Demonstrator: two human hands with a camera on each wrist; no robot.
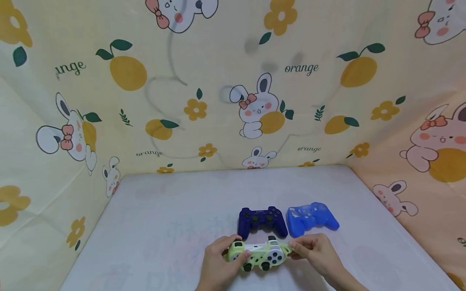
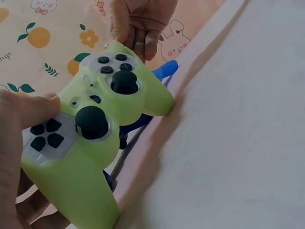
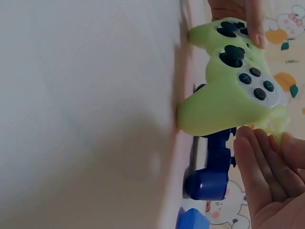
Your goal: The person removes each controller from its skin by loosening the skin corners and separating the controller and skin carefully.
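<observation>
A white game controller (image 1: 255,247) in a pale green silicone cover (image 2: 81,186) is tilted up at the front of the table, its two black sticks facing the person. My left hand (image 1: 220,260) grips its left side, thumb on the front face near the direction pad. At the other end my right hand (image 1: 316,252) pinches a stretched edge of the cover (image 3: 274,119) between thumb and fingers. The cover wraps both handles, while the white shell shows around the buttons. Its back is hidden in the head view.
Just behind lies a dark blue controller (image 1: 262,220), face up. Beside it on the right is a bright blue silicone cover (image 1: 312,218). The white table (image 1: 153,226) is enclosed by cloth walls (image 1: 211,133) printed with rabbits and oranges.
</observation>
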